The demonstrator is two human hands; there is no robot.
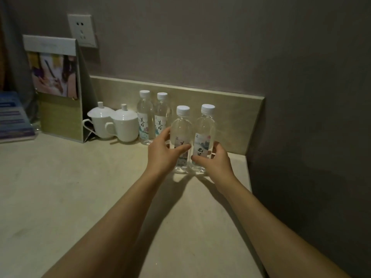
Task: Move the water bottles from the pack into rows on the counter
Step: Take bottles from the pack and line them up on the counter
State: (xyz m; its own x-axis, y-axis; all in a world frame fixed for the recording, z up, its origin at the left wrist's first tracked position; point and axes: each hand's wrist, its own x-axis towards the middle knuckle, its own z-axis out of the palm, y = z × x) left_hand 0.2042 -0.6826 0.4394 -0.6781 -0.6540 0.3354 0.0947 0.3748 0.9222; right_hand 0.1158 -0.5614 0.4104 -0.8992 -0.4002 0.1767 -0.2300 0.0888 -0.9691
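Head view, one entry. My left hand point(163, 152) was wrapped round the lower body of the left front bottle point(181, 135), thumb on its near-left side and fingers across the label; my right hand point(215, 159) gripped the right front bottle point(204, 131) the same way, low down, fingers curled over the label. Both bottles stood upright on the counter point(80, 187), touching or nearly touching each other, their bases seemingly set down, though I could not tell for certain whether they bore full weight. To finish this step well, I judged that I should keep the pair square to the two back bottles point(153, 117) standing side by side just behind and to the left against the low backsplash point(220, 109), press the bases flat, and let go without knocking the tall, narrow bodies, which looked easy to tip. Item description: four small clear plastic bottles, white screw caps, pale printed labels with dark brush characters, water filling them to the shoulder. Location: far right part of the counter, near the side wall. The pack itself was not in view. Also present: two white lidded cups point(118, 123) left of the back bottles, a standing card point(58, 87), a wall socket point(82, 30).
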